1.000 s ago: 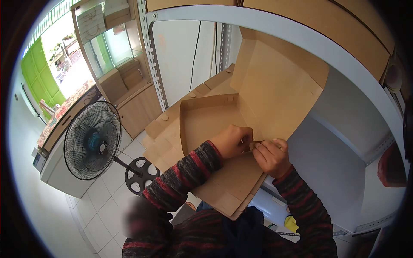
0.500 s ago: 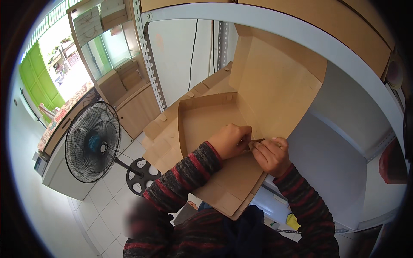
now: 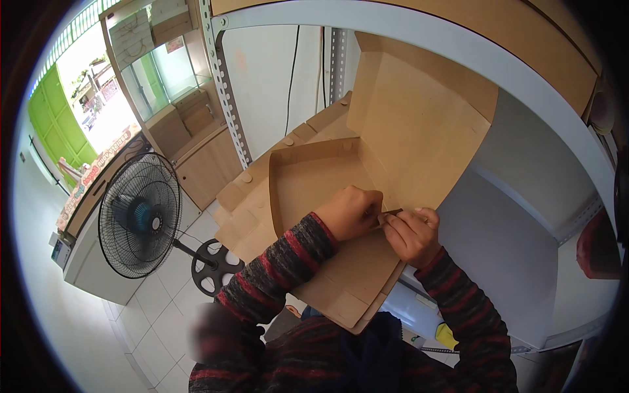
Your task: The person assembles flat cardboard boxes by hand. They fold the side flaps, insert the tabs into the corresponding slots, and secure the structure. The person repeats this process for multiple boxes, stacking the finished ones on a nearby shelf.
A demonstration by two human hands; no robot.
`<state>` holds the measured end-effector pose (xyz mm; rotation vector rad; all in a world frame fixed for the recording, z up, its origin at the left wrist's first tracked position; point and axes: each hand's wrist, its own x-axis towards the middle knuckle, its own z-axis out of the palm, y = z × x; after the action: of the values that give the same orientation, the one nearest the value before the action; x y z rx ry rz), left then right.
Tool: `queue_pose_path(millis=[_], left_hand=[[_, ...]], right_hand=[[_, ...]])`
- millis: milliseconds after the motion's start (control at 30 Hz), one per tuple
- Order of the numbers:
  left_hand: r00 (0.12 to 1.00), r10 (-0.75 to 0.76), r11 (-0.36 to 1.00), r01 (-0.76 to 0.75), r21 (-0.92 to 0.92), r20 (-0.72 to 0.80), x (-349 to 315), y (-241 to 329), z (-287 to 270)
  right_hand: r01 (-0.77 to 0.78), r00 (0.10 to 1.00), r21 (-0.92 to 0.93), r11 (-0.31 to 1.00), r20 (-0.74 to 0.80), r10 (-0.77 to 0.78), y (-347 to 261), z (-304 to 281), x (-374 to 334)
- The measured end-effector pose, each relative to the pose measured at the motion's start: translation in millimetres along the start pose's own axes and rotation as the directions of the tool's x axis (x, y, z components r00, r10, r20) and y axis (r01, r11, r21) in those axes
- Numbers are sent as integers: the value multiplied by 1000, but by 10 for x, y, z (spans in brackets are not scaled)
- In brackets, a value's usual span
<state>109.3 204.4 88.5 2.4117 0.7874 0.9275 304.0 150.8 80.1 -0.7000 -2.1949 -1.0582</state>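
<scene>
A brown cardboard box (image 3: pixel 321 177) stands part folded before me, its wide lid panel (image 3: pixel 426 124) raised at the back right. My left hand (image 3: pixel 354 213) is closed at the box's near right corner, fingertips curled on the cardboard edge. Right beside it, my right hand (image 3: pixel 413 234) pinches a small flap at that same corner. The two hands almost touch, and they hide most of the fold between them. Beneath the box lie flat cardboard blanks (image 3: pixel 347 288), their near corner pointing toward my body.
A black standing fan (image 3: pixel 141 216) is on the tiled floor at the left, before a wooden cabinet (image 3: pixel 209 167). A grey metal shelf beam (image 3: pixel 393 29) crosses above the box. More flat cardboard (image 3: pixel 246 196) extends to its left. A grey shelf surface (image 3: pixel 498 262) lies at the right.
Both hands stay at the box corner with almost the same grip. The view has shifted very slightly; the dark flap edge between the hands shows a little more.
</scene>
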Motion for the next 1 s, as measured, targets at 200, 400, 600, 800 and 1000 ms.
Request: queue_pose_path(millis=[200,400,600,800,1000], left_hand=[[997,49,998,-47,-37,63,-29,72,-100],[988,-51,998,55,-25,146,-51,241,-181],[996,-57,989,48,137,69,-117,236,-17],[998,-70,932,66,356,-2,-162,291,37],[997,-73,904,81,420,-35,-164,315,61]], right_hand=[[-61,998,-14,998,-23,61,-39,-21,-12],[-130,992,-35,991,-11,129,-52,-47,27],[-146,989,11,989,30,145,-32,-38,-20],[-104,993,1,995,65,103,28,-60,31],[-117,992,-34,993,51,118,-9,-40,43]])
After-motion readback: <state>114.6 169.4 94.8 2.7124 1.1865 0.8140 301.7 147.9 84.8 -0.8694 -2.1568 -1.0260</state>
